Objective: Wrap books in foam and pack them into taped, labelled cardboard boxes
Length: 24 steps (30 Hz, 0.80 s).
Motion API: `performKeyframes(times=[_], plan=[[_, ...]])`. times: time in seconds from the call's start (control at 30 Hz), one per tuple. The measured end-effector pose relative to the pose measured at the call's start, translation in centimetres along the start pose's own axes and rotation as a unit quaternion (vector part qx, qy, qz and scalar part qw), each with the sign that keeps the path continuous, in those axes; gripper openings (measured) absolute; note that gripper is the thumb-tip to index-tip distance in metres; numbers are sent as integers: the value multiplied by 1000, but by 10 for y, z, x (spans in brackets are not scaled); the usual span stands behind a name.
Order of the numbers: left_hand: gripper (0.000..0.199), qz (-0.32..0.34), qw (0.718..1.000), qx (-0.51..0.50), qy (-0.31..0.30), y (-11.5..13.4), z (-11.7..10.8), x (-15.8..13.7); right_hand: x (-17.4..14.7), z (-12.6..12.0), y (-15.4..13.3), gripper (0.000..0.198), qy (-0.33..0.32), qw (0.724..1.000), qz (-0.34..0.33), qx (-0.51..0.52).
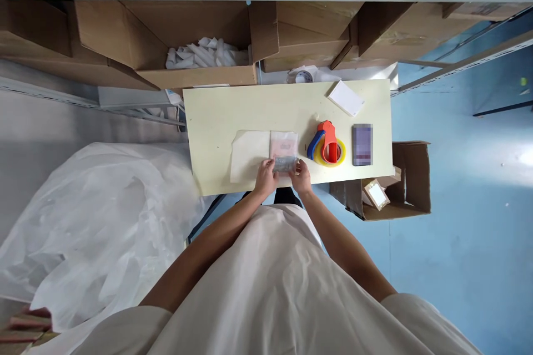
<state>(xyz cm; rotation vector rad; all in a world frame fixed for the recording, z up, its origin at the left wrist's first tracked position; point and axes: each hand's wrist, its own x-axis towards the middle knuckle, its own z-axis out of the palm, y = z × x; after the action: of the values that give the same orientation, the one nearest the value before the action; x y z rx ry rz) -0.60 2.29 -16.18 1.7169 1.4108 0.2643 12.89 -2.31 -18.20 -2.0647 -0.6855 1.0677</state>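
A flat packet (283,147), pinkish white with a grey, shiny band at its near end, lies near the front edge of the table. My left hand (265,177) pinches its near left corner. At the near right corner, the fingers of my right hand (301,178) are bent closed on the packet's edge. Under and left of the packet is a thin white sheet (250,155), spread flat. A red and blue tape dispenser (328,141) with a yellowish roll of tape lies just right of the packet. What is inside the packet is not clear.
On the table (225,108) are a white box (346,98) and a dark purple box (362,144). Cardboard boxes (195,76) stand behind, one with white pieces inside. An open carton (417,177) is at right; a big plastic bag (112,216) at left.
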Motion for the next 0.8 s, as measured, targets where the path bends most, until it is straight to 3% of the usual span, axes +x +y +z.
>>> performKeyframes(times=[0.17,0.33,0.4,0.47,0.63,0.7,0.8], plan=[[43,-20,998,-65,7,0,3,5,1,-14,-19,35,-98,985,68,126],[29,-27,976,-206,-62,14,-1,6,-10,-27,-42,33,-113,989,0,91],[33,-19,964,-255,-70,17,-7,5,-14,-17,-50,33,-118,991,-28,58],[34,-31,957,-286,-34,15,-16,4,-18,2,-55,33,-118,991,-52,20],[29,-130,951,-280,36,-9,-32,6,-22,51,-55,33,-129,980,-136,-68],[26,-159,954,-250,48,-20,-34,8,-22,55,-49,36,-127,974,-155,-102],[26,-174,962,-205,47,-31,-36,7,-17,44,-35,46,-45,979,-143,-139]])
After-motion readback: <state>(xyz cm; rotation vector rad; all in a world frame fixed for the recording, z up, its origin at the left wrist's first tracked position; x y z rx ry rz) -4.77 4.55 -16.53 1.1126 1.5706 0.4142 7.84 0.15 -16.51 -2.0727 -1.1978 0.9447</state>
